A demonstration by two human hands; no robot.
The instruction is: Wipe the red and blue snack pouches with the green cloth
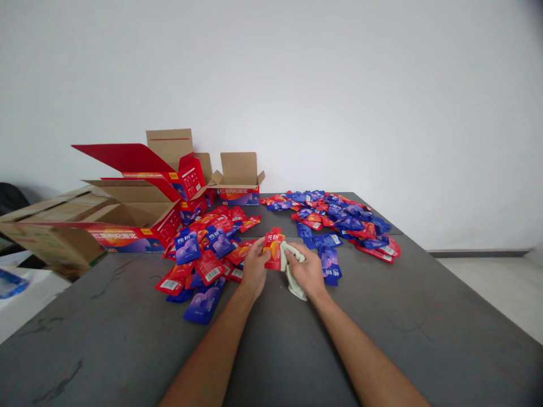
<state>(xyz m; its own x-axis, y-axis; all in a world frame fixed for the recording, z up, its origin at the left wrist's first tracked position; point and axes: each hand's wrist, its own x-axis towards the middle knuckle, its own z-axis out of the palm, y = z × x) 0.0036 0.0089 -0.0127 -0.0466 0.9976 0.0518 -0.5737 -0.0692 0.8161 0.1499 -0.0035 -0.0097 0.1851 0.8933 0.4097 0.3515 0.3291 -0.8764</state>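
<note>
The red sachet (274, 247) I am holding bears two white Chinese characters, the first 纯. The blue sachets (187, 247) at my ten o'clock show the same pair. At eleven o'clock, the small open box (240, 195) carries a Chinese line ending 原浆, with 40 beneath it.

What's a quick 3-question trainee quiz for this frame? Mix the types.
1. True or false: the right hand holds a pale cloth.
2. Fill in: the left hand grips a ___ sachet (colour).
3. Where do the open cartons stand, seen from the person? A: at the left of the table. B: at the right. C: at the near edge.
Key: 1 true; 2 red; 3 A.
</note>
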